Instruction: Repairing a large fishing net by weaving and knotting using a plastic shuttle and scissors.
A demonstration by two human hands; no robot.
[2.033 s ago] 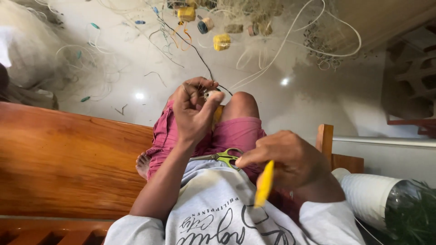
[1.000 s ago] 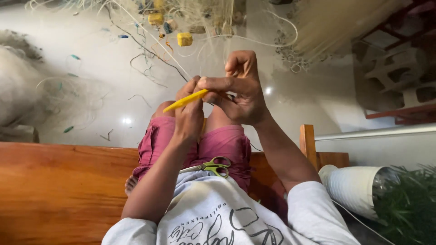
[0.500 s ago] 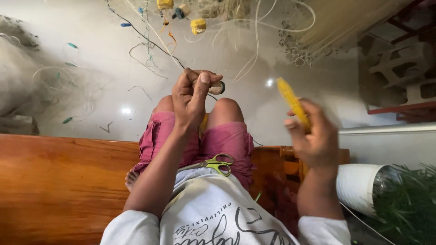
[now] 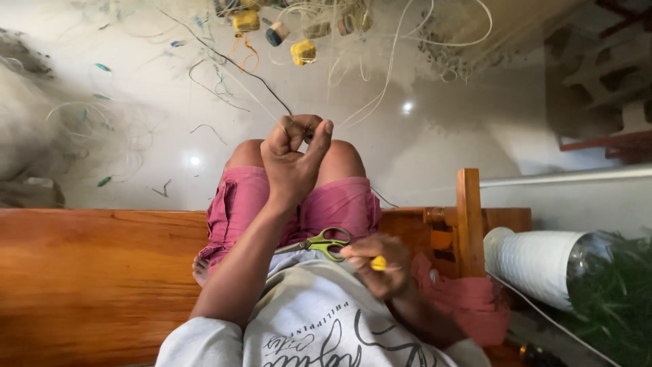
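My left hand [image 4: 293,155] is raised over my knees and pinches a dark cord [image 4: 231,62] that runs up to a tangle of fishing net and lines [image 4: 380,34] on the floor. My right hand [image 4: 377,264] is drawn back near my waist, blurred, closed around a yellow netting needle [image 4: 378,263]. Scissors with green-yellow handles [image 4: 324,242] lie on my lap, on the pink shorts [image 4: 339,204], just left of my right hand.
I sit on a wooden bench [image 4: 95,278]. Small yellow and blue floats [image 4: 303,51] lie among white lines on the pale tiled floor [image 4: 149,149]. A white roll [image 4: 533,261] and green netting [image 4: 611,292] sit at the right, beside a wooden post [image 4: 470,217].
My right hand has dropped from beside my knees to my waist with the yellow needle. My left hand has stayed up, holding the cord.
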